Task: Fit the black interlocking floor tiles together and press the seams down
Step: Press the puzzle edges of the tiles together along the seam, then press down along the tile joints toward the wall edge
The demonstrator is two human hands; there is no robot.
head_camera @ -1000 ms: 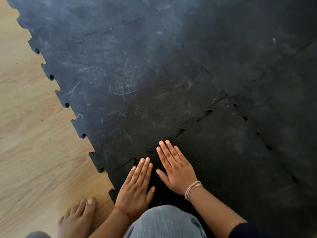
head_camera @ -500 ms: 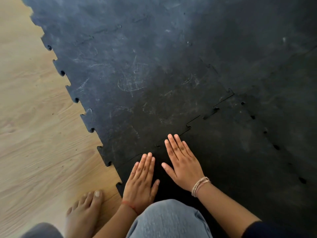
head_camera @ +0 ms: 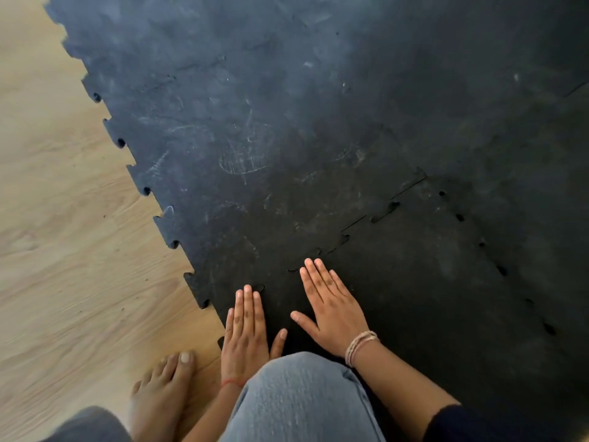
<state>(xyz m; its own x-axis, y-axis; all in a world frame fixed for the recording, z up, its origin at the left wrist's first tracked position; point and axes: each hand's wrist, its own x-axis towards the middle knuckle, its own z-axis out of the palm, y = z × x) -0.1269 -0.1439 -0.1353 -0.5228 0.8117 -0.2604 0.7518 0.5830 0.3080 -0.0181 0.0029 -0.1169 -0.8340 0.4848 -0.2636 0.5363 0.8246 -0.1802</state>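
Observation:
Black interlocking floor tiles cover most of the view. The near tile [head_camera: 430, 282] meets a scuffed, chalk-marked tile [head_camera: 248, 161] along a toothed seam [head_camera: 360, 224] that runs diagonally up to the right and still shows gaps. My left hand [head_camera: 247, 330] lies flat, palm down, on the near tile's left corner, fingertips at the seam. My right hand [head_camera: 331, 304] lies flat beside it, fingers spread, tips touching the seam. Neither hand holds anything.
Light wood floor [head_camera: 73, 250] lies to the left of the tiles' jagged toothed edge [head_camera: 146, 189]. My bare foot [head_camera: 162, 390] rests on the wood by the near corner, and my jeans-clad knee [head_camera: 302, 400] is just below my hands. Another seam [head_camera: 503, 269] runs down the right.
Both hands stay flat on the near tile at the seam, having shifted slightly while the view moved. The left end of the seam looks more closed than a second ago.

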